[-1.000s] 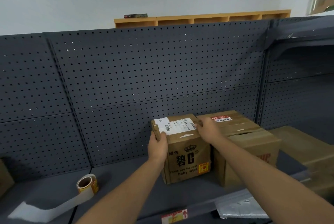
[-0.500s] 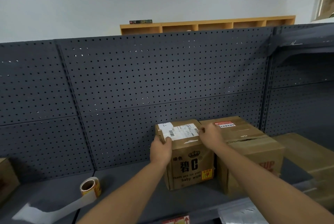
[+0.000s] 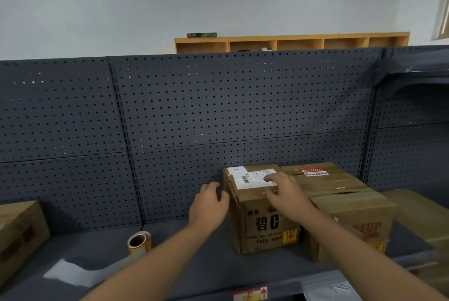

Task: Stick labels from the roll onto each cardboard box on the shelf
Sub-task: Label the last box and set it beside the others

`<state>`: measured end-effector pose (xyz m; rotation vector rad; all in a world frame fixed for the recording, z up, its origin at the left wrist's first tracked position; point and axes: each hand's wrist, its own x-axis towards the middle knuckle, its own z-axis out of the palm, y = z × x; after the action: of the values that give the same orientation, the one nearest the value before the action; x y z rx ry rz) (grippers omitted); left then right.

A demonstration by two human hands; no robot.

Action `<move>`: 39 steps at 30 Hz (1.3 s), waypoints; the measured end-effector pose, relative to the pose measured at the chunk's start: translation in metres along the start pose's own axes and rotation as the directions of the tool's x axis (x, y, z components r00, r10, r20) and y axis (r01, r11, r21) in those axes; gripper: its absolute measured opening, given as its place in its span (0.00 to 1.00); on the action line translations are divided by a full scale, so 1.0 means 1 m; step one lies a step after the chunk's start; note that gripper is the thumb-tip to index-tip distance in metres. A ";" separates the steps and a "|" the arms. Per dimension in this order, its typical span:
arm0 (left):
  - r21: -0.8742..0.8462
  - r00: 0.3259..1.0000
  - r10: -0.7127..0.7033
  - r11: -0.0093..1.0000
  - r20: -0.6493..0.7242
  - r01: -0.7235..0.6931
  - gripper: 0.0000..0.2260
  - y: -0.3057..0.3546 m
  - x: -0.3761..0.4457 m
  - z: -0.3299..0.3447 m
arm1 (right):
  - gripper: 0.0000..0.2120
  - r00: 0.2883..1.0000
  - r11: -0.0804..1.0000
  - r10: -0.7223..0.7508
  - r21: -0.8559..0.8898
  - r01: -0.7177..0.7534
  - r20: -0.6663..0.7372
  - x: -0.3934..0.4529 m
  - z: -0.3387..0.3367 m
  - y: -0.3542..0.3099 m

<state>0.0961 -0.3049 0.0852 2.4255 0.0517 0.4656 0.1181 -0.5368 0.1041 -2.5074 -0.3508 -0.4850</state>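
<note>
Resting loosely spread on the baby-wipes box (image 3: 262,215), the right hand (image 3: 284,193) grips nothing, while the open, empty left hand (image 3: 209,206) is nearer the label roll (image 3: 139,243) lying down-left on the shelf (image 3: 206,266)

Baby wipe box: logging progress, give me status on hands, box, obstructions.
Left hand open beside baby wipe box. Right hand open, fingers on its top. Label roll idle on shelf. Nothing blocking.

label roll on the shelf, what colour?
Yellow-orange labels on a brown core, white backing strip trailing; label roll, head view.
</note>
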 end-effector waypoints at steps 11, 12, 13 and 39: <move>0.285 0.989 0.143 0.950 -0.042 -0.126 0.22 -0.069 -0.034 -0.056 | 0.22 0.992 0.991 -0.125 -0.041 0.126 0.028 -0.032 0.028 -0.055; 0.280 0.989 0.139 0.952 -0.043 -0.122 0.22 -0.075 -0.036 -0.063 | 0.22 0.990 0.989 -0.138 -0.043 0.139 0.031 -0.033 0.032 -0.063; 0.276 0.990 0.133 0.954 -0.041 -0.116 0.22 -0.081 -0.038 -0.070 | 0.22 0.988 0.987 -0.151 -0.042 0.153 0.031 -0.033 0.036 -0.070; 0.474 0.979 0.010 0.876 -0.202 0.089 0.20 -0.281 -0.080 -0.283 | 0.24 0.959 0.972 -0.226 0.104 0.211 0.173 -0.027 0.177 -0.265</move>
<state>-0.0532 0.0732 0.0902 2.8463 0.3417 0.7497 0.0492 -0.2254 0.0807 -2.4478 -0.7119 -0.3151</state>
